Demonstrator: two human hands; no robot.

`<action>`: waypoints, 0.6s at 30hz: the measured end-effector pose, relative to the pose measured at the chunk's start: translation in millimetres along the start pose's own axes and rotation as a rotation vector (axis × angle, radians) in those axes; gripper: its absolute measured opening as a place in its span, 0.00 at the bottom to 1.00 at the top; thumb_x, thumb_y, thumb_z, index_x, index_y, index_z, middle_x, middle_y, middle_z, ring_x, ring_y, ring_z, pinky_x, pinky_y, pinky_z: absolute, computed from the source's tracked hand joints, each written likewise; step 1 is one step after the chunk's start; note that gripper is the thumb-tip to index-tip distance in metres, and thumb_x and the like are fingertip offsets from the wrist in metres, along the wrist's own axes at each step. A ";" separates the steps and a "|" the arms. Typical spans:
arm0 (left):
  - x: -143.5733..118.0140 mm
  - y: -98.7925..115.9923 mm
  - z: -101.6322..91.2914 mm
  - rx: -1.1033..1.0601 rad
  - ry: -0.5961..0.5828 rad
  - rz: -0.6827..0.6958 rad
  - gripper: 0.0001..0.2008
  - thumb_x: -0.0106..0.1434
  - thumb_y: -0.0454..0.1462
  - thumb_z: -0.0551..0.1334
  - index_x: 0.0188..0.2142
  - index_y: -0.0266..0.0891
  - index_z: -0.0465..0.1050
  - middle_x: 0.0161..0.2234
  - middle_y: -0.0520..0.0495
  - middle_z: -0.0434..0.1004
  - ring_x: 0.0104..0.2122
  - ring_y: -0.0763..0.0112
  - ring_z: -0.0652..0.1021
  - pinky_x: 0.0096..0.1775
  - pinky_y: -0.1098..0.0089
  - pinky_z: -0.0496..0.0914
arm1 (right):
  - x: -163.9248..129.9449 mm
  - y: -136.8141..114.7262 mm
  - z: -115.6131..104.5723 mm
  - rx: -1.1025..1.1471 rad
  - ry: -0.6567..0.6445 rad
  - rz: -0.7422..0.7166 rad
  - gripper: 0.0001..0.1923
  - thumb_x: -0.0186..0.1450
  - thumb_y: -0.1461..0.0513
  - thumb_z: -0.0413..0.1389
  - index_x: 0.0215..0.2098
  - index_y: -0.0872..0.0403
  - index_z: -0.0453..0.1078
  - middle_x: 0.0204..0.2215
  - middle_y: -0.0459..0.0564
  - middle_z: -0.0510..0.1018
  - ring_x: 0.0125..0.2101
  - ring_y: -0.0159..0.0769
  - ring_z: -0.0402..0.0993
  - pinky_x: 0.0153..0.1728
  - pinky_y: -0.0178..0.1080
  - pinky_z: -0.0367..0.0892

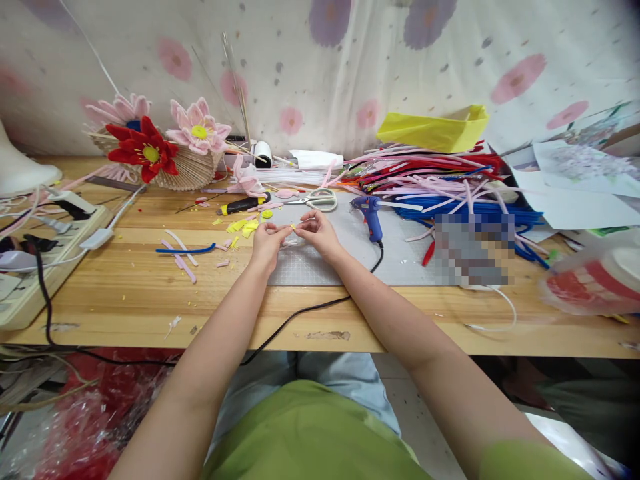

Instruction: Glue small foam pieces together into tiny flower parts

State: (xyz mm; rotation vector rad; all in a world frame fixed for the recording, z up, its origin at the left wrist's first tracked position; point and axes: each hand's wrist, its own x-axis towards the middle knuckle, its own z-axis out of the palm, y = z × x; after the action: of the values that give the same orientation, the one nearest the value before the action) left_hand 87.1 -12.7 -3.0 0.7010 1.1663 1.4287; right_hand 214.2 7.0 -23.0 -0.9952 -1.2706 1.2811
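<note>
Over the grey cutting mat (330, 272), my left hand (267, 245) and my right hand (319, 235) meet fingertip to fingertip. Both pinch a small yellow piece (293, 227), mostly covered by the fingers; its exact kind is too small to make out. Just left of my left hand lie yellow scraps (249, 228) and a yellow disc (267, 214). Behind the hands rest scissors (323, 200) with pale handles and a yellow-and-black utility knife (244, 205). A blue glue gun (369, 217) lies to the right of my right hand.
Pink and red fuzzy flowers (150, 155) stand at the back left. Bundled pipe cleaners (440, 180) fill the back right beneath a folded yellow sheet (433, 130). A power strip (55, 267) sits left, a cup (595, 277) right. The glue gun's black cord (300, 312) crosses the front.
</note>
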 end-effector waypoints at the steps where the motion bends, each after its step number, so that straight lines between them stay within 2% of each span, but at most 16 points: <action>1: 0.2 -0.1 0.1 0.005 0.005 0.004 0.27 0.34 0.32 0.72 0.28 0.41 0.55 0.24 0.54 0.73 0.24 0.75 0.71 0.29 0.73 0.59 | -0.1 0.1 0.3 -0.001 -0.002 -0.003 0.24 0.43 0.56 0.64 0.33 0.51 0.58 0.24 0.39 0.73 0.25 0.28 0.68 0.29 0.35 0.62; 6: 1.7 -0.2 -0.3 0.013 0.024 0.010 0.25 0.37 0.31 0.71 0.28 0.41 0.55 0.24 0.54 0.74 0.22 0.78 0.69 0.29 0.73 0.59 | 0.0 -0.9 1.8 -0.019 0.007 -0.015 0.22 0.44 0.57 0.63 0.32 0.50 0.58 0.24 0.40 0.74 0.26 0.28 0.69 0.30 0.35 0.62; 9: 2.5 1.0 -0.9 0.007 0.045 0.009 0.23 0.38 0.30 0.69 0.27 0.41 0.55 0.24 0.54 0.73 0.21 0.80 0.68 0.30 0.74 0.59 | 1.5 -6.4 -4.4 -0.038 0.027 -0.043 0.20 0.44 0.58 0.62 0.32 0.51 0.59 0.25 0.41 0.74 0.27 0.29 0.70 0.32 0.36 0.63; 12: 3.0 2.4 -1.4 0.012 0.063 0.005 0.22 0.39 0.29 0.68 0.27 0.40 0.56 0.24 0.55 0.73 0.22 0.80 0.67 0.30 0.74 0.60 | 2.5 -18.2 -23.5 -0.120 0.018 -0.067 0.17 0.45 0.60 0.62 0.30 0.52 0.61 0.25 0.42 0.73 0.28 0.29 0.69 0.33 0.37 0.63; 16: 3.1 2.9 -1.5 0.016 0.056 -0.005 0.22 0.37 0.29 0.69 0.27 0.41 0.56 0.24 0.55 0.71 0.24 0.78 0.69 0.30 0.74 0.60 | -0.6 -36.1 -54.2 -0.272 -0.040 -0.016 0.14 0.47 0.59 0.63 0.29 0.53 0.64 0.21 0.41 0.69 0.24 0.28 0.65 0.27 0.35 0.59; 18: 3.0 2.2 -1.0 0.015 0.054 -0.003 0.23 0.37 0.30 0.69 0.27 0.41 0.56 0.23 0.55 0.70 0.25 0.77 0.70 0.30 0.74 0.60 | -2.8 -39.6 -59.4 -0.299 -0.043 -0.013 0.14 0.48 0.59 0.62 0.29 0.54 0.64 0.20 0.41 0.68 0.23 0.27 0.64 0.27 0.35 0.57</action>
State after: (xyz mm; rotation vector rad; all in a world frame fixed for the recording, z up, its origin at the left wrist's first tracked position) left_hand 84.7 -9.9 -1.8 0.6743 1.2201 1.4452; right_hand 277.5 9.0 10.1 -1.1708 -1.5299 1.1275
